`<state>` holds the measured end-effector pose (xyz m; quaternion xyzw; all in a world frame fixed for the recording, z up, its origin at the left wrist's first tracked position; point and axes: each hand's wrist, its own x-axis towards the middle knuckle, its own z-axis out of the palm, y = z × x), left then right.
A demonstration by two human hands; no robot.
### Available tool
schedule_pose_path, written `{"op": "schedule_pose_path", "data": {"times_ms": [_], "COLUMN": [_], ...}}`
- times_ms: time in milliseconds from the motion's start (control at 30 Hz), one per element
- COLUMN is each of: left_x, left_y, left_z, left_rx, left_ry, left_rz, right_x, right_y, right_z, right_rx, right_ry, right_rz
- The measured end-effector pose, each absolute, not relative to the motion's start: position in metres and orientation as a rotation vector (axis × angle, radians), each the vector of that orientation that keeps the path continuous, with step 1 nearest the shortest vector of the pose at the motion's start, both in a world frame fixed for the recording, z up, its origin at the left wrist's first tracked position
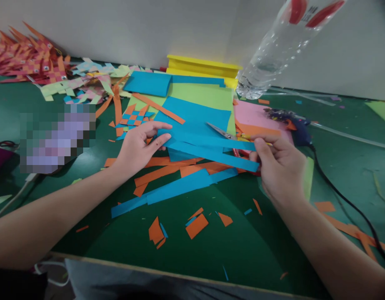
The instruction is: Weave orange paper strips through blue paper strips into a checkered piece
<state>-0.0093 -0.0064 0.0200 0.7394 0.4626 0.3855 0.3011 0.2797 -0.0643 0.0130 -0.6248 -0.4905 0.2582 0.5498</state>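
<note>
Directly behind the far edge of the table, a plain pale gray wall, spread from left to right and dimmer toward the upper right. Tabletop in dark green, trimmed in thin light brown along the near edge. Soft, diffuse light: paler green toward the left and right ends, deeper shade across the middle of the near edge.

the green table bears orange scraps and blue strips.

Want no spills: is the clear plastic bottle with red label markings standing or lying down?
Standing: the bottle rises from its base past the picture's top edge.
</note>
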Motion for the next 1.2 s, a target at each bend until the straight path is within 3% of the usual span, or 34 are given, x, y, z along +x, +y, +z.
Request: {"op": "schedule_pose_path", "data": {"times_ms": [733,900,1033,1200], "left_x": [-0.007,-0.006,-0.003,-0.002], "left_y": [-0.013,-0.016,-0.020,-0.025], "left_z": [0.021,0.023,0.025,0.028], "left_rx": [1.886,1.850,1.834,1.786], "left_ry": [1.171,1.211,1.219,1.070], "left_rz": [1.319,1.262,1.275,1.220], "right_x": [0.271,0.264,0.259,0.255], "right_y": [-0.070,-0.080,-0.086,-0.084], "right_z": [0.025,0.032,0.032,0.023], "right_rx": [-1.658,-1.489,-1.430,-1.193], "right_ry": [-1.267,-1.201,-1.484,-2.235], "right_rz": [0.603,0.377,0.068,-0.125]}}
